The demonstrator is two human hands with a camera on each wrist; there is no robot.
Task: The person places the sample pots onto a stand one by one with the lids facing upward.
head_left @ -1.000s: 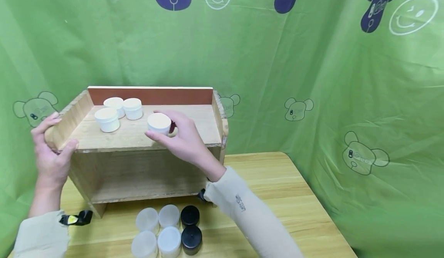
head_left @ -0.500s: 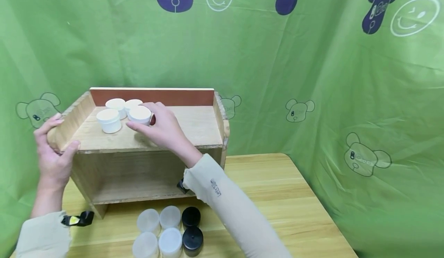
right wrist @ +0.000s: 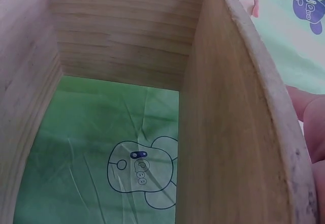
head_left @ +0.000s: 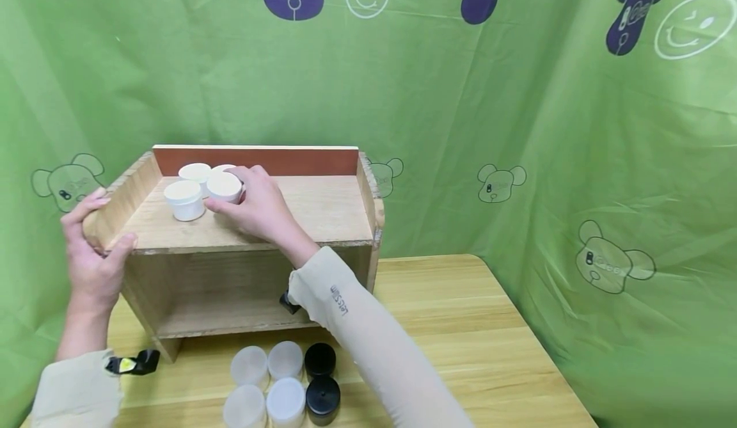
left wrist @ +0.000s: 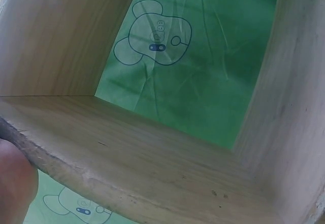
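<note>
On the left part of the small wooden shelf's [head_left: 305, 204] top board stand white lidded jars: one in front [head_left: 184, 201], one behind [head_left: 194, 173] and another [head_left: 221, 169] mostly covered. My right hand [head_left: 261, 207] pinches a fourth white jar [head_left: 224, 186] between thumb and fingers, close against that group. My left hand [head_left: 95, 265] grips the shelf's left side panel, thumb on the front edge. The left wrist view has part of that hand [left wrist: 18, 178] beside a board edge. In the right wrist view, parts of the right hand [right wrist: 312, 127] show past the board.
Below the shelf's front, frosted-lidded jars [head_left: 249, 367] and two black-lidded jars [head_left: 322, 399] stand in rows on the wooden table [head_left: 460, 338]. A raised back strip [head_left: 259, 160] and side panels border the top board. Green printed cloth [head_left: 426, 95] hangs behind.
My right hand has carried its white jar leftward and slightly back, up to the other white jars. The left hand keeps its grip on the shelf's side.
</note>
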